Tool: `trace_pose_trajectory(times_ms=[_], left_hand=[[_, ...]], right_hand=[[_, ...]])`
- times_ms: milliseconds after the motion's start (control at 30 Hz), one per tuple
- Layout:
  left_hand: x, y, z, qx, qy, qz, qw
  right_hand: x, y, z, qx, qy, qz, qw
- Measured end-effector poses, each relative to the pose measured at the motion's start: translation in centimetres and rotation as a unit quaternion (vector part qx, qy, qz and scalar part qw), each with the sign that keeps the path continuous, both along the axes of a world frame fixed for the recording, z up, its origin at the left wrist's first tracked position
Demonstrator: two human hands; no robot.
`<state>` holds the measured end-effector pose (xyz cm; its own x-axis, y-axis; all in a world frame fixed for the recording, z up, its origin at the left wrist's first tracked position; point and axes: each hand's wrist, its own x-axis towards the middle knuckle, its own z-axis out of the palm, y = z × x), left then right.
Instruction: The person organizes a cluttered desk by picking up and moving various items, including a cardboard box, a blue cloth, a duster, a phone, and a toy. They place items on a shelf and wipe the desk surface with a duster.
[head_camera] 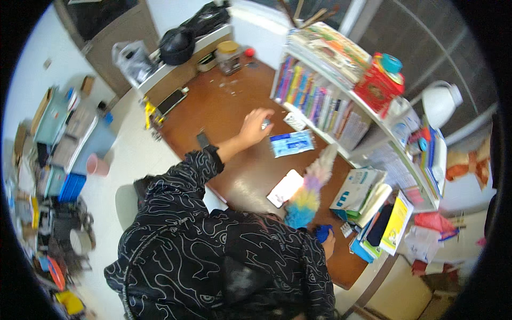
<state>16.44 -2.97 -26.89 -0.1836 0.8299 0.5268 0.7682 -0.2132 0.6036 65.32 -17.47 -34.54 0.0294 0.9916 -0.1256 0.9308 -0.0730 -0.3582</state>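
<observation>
My left hand [254, 127] reaches over the brown desk [240, 176], its fingers curled around a small pale, shiny object [265, 124] too blurred to name. Close to that hand lies a blue and white packet [293, 143], with a small white card [294, 121] beyond it. At the right, partly hidden by my patterned black sleeve, my right hand [329, 245] is on a dark blue item [323, 233] whose kind is unclear. A fluffy rainbow-coloured duster [312, 188] lies between my hands, against a phone with a bright screen [285, 188].
A white bookshelf [340, 86] full of books borders the desk's far right. Books and boxes [372, 212] crowd the right side. At the back left stand a clear jar with a yellow lid [229, 58] and a dark phone [172, 102]; a yellow figure [151, 114] is at the left edge.
</observation>
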Motion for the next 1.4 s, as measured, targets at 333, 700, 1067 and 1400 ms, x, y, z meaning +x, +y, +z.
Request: trace_pose_trajectory(times_ms=[333, 700, 1067, 1400], left_hand=[[-10.8, -19.7, -12.0, -0.274, -0.030, 0.380, 0.883], [-14.5, -13.7, -9.3, -0.440, 0.116, 0.282, 0.844], [-3.6, -8.2, -3.8, -0.149, -0.437, -0.059, 0.885], [22.7, -5.9, 5.1, -0.192, -0.503, -0.457, 0.708]], right_hand=[[1.0, 0.5, -2.4, -0.005, -0.014, 0.024, 1.000], [1.1, 0.5, 0.4, 0.015, 0.066, 0.072, 0.995], [0.0, 3.4, 6.4, 0.158, 0.352, -0.033, 0.922], [-11.5, 3.4, 12.3, 0.192, 0.574, 0.014, 0.796]])
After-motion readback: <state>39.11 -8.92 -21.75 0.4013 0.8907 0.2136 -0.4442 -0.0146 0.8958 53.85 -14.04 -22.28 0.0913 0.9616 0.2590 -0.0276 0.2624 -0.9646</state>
